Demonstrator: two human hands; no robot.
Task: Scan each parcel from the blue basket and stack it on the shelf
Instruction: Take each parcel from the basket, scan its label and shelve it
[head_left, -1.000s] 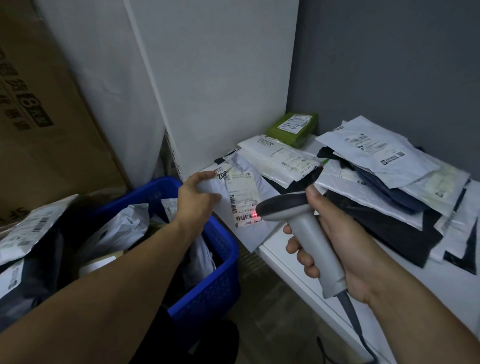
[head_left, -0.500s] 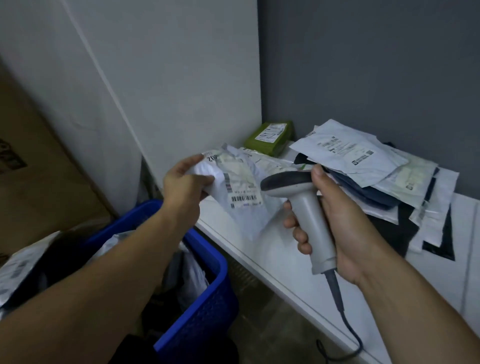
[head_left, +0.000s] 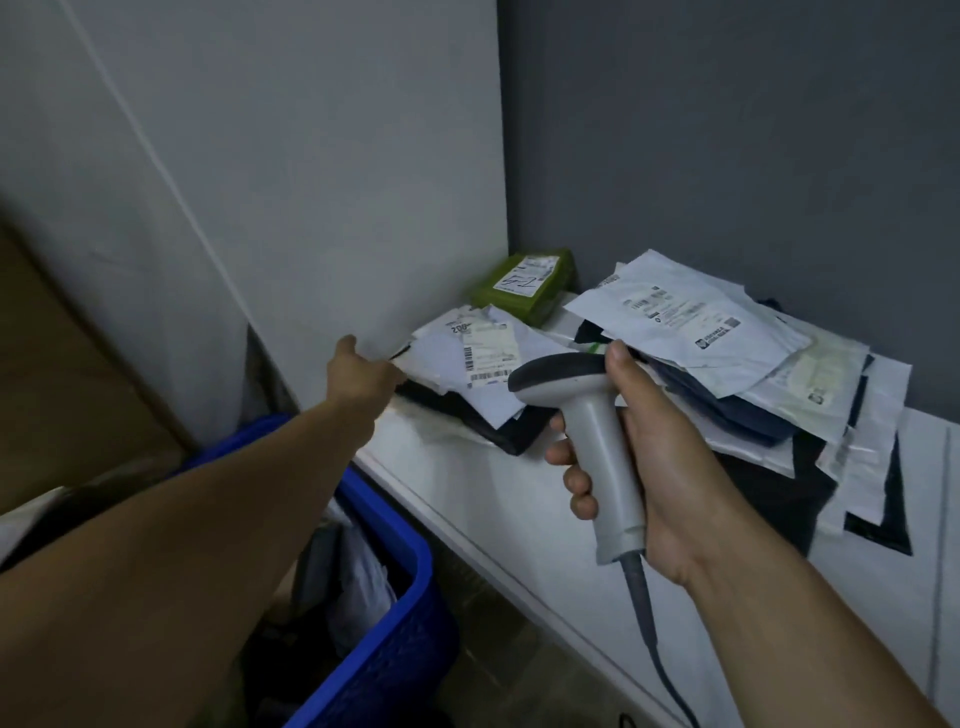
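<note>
Left hand (head_left: 363, 371) at the edge of a white parcel (head_left: 488, 353) on the shelf (head_left: 467, 478), fingers hidden, grip unclear; right hand (head_left: 660, 462) has its fingers clenched round a scanner (head_left: 602, 431).

Shelf (head_left: 498, 483) front edge lies free; parcels (head_left: 691, 332) crowd the back corner.

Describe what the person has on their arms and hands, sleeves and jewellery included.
Nothing worn shows. The left hand and right hand are ungloved. Both arms are bare to the frame edge, with no sleeve in view. No watch, band or ring shows on the visible parts; the left hand's fingers are mostly hidden.
</note>
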